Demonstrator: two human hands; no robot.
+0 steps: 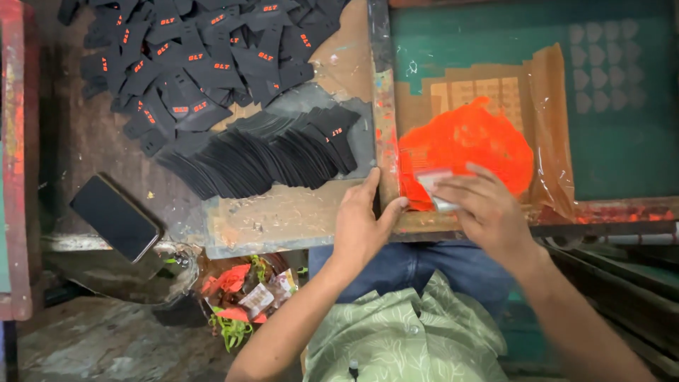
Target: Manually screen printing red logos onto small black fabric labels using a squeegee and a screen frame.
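A wooden-framed printing screen [385,106] with green mesh lies on the table at the right, a patch of orange ink [467,138] spread on it. My left hand [361,223] grips the frame's near left corner, thumb hooked over the wood. My right hand [481,205] presses a small pale squeegee [431,180] flat onto the near edge of the ink. A fanned row of black fabric pieces [262,152] lies just left of the frame. Behind it is a loose heap of black pieces with orange prints [191,56].
A dark phone [113,216] lies face up near the table's front left edge. Below the table sits a bin of scraps and wrappers [240,293]. A red-stained wooden frame [14,155] runs along the far left. Brown tape [548,127] masks the mesh around the ink.
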